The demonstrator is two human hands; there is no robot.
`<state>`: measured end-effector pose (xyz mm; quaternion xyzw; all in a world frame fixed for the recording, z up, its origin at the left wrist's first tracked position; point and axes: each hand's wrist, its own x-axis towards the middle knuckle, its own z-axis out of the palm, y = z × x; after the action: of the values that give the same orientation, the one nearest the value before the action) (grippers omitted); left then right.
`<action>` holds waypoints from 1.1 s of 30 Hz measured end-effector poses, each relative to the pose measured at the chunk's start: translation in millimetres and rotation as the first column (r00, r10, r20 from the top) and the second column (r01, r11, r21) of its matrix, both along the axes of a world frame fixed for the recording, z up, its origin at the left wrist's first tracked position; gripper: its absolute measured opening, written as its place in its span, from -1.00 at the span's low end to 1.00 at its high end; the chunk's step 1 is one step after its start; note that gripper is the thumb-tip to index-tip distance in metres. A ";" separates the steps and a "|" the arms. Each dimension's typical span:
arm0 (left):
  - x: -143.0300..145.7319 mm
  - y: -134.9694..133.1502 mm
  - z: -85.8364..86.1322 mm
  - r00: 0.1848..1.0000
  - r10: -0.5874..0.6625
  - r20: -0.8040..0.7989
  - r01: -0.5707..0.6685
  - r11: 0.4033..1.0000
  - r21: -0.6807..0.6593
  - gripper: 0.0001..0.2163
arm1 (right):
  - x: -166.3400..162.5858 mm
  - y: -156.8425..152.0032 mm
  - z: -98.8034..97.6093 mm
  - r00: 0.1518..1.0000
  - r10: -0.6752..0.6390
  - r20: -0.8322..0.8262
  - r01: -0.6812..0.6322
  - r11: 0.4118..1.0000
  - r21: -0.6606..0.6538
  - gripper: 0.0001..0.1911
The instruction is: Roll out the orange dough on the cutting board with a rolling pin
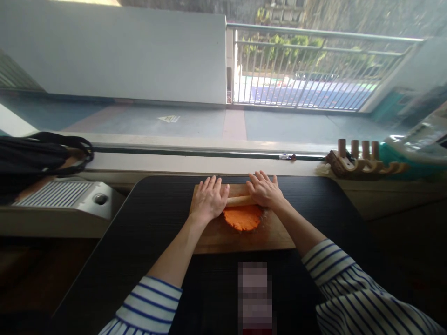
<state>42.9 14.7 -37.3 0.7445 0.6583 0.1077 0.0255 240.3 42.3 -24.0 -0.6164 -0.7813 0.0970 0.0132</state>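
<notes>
A pale wooden rolling pin (240,201) lies crosswise over a flattened round of orange dough (243,219), at the dough's far edge. Both sit on a wooden board (223,242). My left hand (209,199) rests palm down over the pin's left end, fingers stretched forward. Over the right end lies my right hand (264,188), also flat with its fingers spread. The pin's ends are hidden under my hands. Small crumbs or flour specks show on the board to the right of the dough.
The board is on a dark table (153,242) by a window. On the sill at right stands a wooden rack with pegs (363,163); a dark bag (31,156) lies at left above a grey-white vented unit (70,200). A pixelated patch covers something in front of the board.
</notes>
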 end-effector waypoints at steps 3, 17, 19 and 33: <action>-0.9 5.7 2.9 1.000 -0.001 0.020 0.001 0.999 -0.043 -0.39 | -1.4 3.3 0.0 1.000 -0.018 -0.016 0.018 1.000 -0.018 -0.44; -0.1 -20.3 -0.9 0.997 -0.069 -0.042 0.070 0.997 0.017 -0.44 | -2.5 -35.6 1.5 0.999 -0.021 0.033 0.017 0.993 0.119 -0.42; -0.1 -27.2 -1.7 0.996 -0.080 -0.046 0.082 0.996 0.040 -0.44 | -2.9 -44.2 0.2 0.999 -0.028 0.040 0.022 0.991 0.136 -0.42; -1.8 -69.6 -9.8 0.990 -0.139 -0.005 0.138 0.977 0.162 -0.46 | -3.1 -98.5 -12.9 1.000 0.000 -0.009 0.003 0.936 0.351 -0.42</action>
<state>41.1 -54.9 -47.0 0.7879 0.5937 0.1613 -0.0256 237.2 -56.1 -36.9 -0.6044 -0.7855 -0.0412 0.1264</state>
